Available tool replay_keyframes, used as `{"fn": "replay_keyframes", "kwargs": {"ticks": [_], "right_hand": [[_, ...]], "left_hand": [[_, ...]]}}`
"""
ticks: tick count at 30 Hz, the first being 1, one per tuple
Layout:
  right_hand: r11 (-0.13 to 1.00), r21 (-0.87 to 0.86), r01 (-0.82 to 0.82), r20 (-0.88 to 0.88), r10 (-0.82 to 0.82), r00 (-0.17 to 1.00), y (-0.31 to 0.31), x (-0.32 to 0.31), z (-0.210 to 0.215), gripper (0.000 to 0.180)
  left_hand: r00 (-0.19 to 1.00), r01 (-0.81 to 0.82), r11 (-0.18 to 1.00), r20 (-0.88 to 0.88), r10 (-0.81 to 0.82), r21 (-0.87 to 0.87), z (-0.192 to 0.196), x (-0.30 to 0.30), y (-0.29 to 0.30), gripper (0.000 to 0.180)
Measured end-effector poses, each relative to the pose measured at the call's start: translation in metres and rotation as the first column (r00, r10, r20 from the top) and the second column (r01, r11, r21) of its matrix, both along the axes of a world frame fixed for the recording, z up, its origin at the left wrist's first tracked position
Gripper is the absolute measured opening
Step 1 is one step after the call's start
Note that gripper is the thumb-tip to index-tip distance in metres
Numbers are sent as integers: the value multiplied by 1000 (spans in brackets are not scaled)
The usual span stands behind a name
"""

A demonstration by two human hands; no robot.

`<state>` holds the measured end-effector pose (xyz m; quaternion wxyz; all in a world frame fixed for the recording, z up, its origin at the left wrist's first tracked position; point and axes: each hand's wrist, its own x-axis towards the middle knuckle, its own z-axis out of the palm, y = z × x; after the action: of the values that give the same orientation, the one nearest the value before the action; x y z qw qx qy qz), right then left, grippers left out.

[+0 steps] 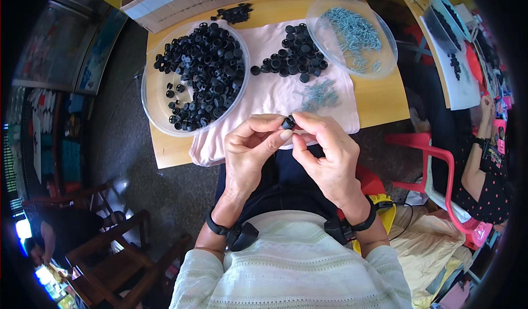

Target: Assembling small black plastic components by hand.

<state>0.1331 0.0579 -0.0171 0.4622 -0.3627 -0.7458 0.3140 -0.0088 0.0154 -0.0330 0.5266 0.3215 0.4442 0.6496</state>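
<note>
Close to the near edge of the cloth, a small black plastic cap-like part (288,123) is pinched between my two hands. My left hand (246,150) grips it with thumb and forefinger. From the other side, the curled fingertips of my right hand (333,155) close on it; whether they also hold something smaller is hidden. Just beyond my hands, a little pile of silvery screws (320,95) lies on the pale pink cloth (264,100). Farther back sits a heap of black caps (294,56). More black parts (217,61) fill a round clear tray (157,94) at left.
A second clear tray (388,58) of screws (352,31) stands at the table's (382,100) back right. Behind are a cardboard box (187,3) and small dark pieces (235,13). A red chair (452,182) and another person's arm (476,160) are at right, a wooden chair (110,259) lower left.
</note>
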Motion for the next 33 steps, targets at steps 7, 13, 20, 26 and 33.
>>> {"fn": "replay_keyframes", "kwargs": {"ticks": [7,13,20,26,33], "right_hand": [[986,163,26,124,-47,991,4,-1,-4,35],[962,274,-16,161,-30,986,6,1,-4,37],[990,130,-45,117,29,993,11,0,-9,31],[998,-38,-49,-59,47,997,72,-7,36,21],[935,238,264,52,-284,958,203,-24,71,26]], "left_hand": [[971,4,998,238,13,-70,-4,4,-2,15],[962,11,995,272,16,-97,-4,7,-4,11],[971,50,997,236,-35,-57,-10,1,-4,17],[795,-182,977,-568,214,114,18,-47,6,27],[201,-464,874,-944,261,142,26,-119,15,14]]}}
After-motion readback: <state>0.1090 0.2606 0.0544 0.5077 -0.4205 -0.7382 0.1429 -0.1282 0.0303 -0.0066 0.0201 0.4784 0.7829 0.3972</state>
